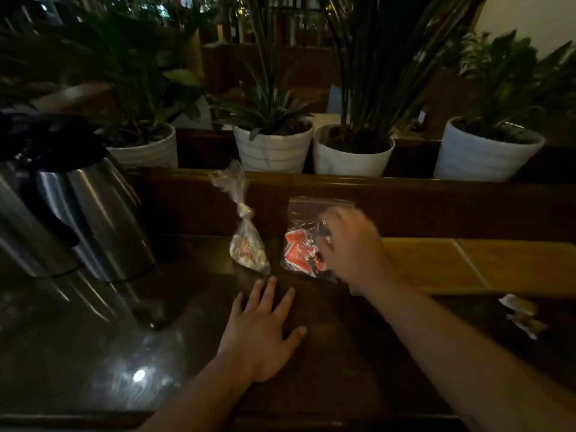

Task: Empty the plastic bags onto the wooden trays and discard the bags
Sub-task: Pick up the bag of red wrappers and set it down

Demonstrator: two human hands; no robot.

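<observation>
A dim wooden counter. The zip bag [304, 241] of red packets leans against the back ledge. Left of it stands a knotted bag [247, 241]; right of it lie the wooden trays [442, 263]. The right hand [352, 247] reaches onto the zip bag (blurred, grasp unclear). The left hand [265, 332] rests flat, released. A hasty tug could scatter packets off the trays.

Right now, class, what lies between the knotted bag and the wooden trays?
In the head view, the zip bag of red packets stands between the knotted bag and the wooden trays, with the right hand on it.
</observation>
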